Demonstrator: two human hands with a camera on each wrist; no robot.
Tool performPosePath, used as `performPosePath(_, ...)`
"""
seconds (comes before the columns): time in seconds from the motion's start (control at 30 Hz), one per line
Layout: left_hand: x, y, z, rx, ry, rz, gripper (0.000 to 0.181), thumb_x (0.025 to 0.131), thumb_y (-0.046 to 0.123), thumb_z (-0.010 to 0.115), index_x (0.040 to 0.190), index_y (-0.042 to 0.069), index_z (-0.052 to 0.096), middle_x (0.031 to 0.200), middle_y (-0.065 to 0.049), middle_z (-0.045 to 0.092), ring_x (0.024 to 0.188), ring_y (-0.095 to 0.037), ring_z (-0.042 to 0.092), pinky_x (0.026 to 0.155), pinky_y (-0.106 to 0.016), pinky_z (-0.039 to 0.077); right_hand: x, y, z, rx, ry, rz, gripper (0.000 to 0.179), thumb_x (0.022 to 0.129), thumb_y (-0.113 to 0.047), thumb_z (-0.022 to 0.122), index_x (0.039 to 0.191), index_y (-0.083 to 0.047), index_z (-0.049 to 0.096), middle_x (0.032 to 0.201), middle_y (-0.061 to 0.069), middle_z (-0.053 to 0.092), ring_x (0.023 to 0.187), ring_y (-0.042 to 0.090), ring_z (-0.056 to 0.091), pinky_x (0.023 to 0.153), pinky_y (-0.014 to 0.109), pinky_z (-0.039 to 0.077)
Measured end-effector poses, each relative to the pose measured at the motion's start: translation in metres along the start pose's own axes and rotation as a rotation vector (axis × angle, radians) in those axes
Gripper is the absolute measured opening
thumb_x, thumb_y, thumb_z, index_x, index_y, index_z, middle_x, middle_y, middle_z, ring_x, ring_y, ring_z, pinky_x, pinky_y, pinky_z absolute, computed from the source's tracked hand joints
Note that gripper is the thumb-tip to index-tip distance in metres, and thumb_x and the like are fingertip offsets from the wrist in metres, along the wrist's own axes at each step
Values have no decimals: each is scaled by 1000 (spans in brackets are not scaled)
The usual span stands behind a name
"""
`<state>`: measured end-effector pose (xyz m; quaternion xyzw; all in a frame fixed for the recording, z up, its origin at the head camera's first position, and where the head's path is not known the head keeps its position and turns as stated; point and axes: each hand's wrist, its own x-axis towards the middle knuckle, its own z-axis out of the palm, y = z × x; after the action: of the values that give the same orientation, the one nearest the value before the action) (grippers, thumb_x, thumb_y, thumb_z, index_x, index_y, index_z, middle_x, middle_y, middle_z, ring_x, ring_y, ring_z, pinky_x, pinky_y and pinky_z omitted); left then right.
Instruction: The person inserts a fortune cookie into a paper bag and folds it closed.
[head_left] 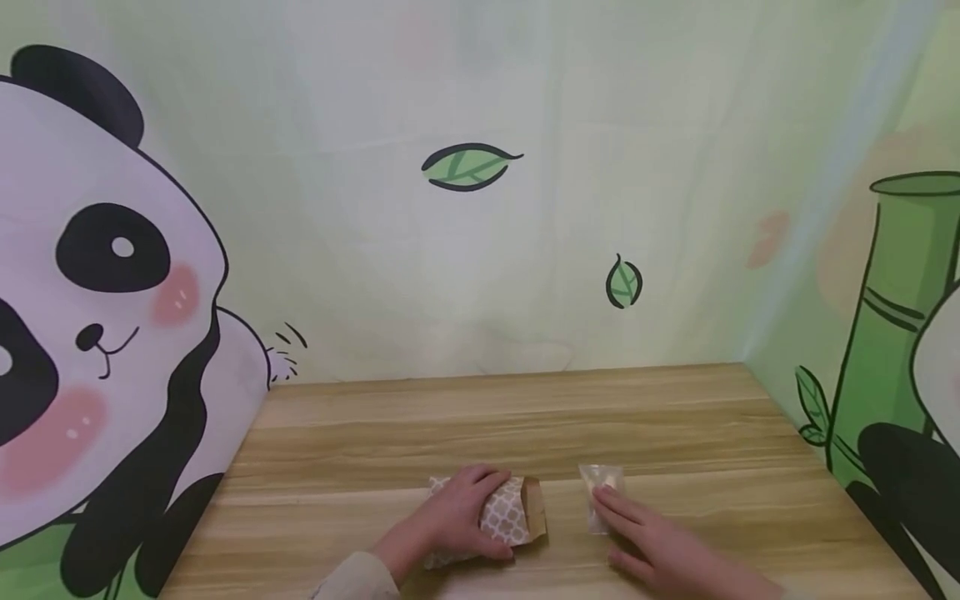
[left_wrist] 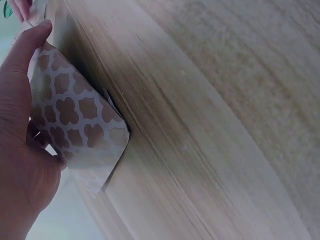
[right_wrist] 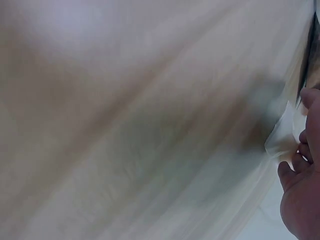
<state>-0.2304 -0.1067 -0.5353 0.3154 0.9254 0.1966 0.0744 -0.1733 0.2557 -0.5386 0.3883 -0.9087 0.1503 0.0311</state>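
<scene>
My left hand (head_left: 465,512) is wrapped over a paper bag (head_left: 506,521) with a tan and white lattice print, its plain brown mouth facing right. Thumb and fingers grip the bag from both sides, as the left wrist view also shows around the patterned bag (left_wrist: 75,115). To the right, a small clear plastic packet (head_left: 596,477) with pale contents lies on the tabletop. The fingers of my right hand (head_left: 656,537) rest on the packet, while the thumb lies apart below it. In the right wrist view the packet (right_wrist: 282,135) is partly hidden by the fingers.
A wood-grain table (head_left: 360,417) bears both things. Behind it stands a pale green backdrop (head_left: 337,208) with printed leaves. A panda picture (head_left: 172,125) is on the left side, and a bamboo picture (head_left: 892,350) on the right.
</scene>
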Motion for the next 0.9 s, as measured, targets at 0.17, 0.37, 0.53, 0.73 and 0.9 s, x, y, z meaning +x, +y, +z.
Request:
performPosePath(0.17,0,0,-2,-2,11,13,109,73,58,93,161,12,47,154,-8,51,141,-28,49,116,-50,47,-2,-6,5,-25,37,-66,63,108,-42,63,158,-6,51,165,12,46,141,33,56,104,51,57)
performPosePath(0.37,-1,-1,-2,-2,8,13,109,73,58,93,160,11,47,154,-7,52,142,-28,48,117,-49,46,9,-12,5,84,237,55,59,103,-27,73,153,-2,56,155,17,57,136,37,59,102,57,56)
performPosePath(0.53,-2,-2,-3,-11,-5,3,109,74,59,93,161,12,47,154,-8,51,142,-29,48,116,-50,46,27,-9,4,157,333,203,55,104,-22,71,151,0,55,150,22,60,134,44,59,105,63,51)
performPosePath(0.73,-1,-2,-2,-18,-10,-1,109,75,60,91,162,12,46,153,-8,52,141,-29,49,116,-51,46,40,-2,10,209,344,237,53,106,-19,66,152,5,52,152,26,56,138,48,54,110,66,45)
performPosePath(0.9,-1,-1,-1,-15,-8,8,109,75,61,91,161,12,46,152,-8,53,140,-28,49,116,-51,47,40,2,17,189,339,242,64,98,-17,77,152,5,52,153,27,54,138,47,54,111,65,45)
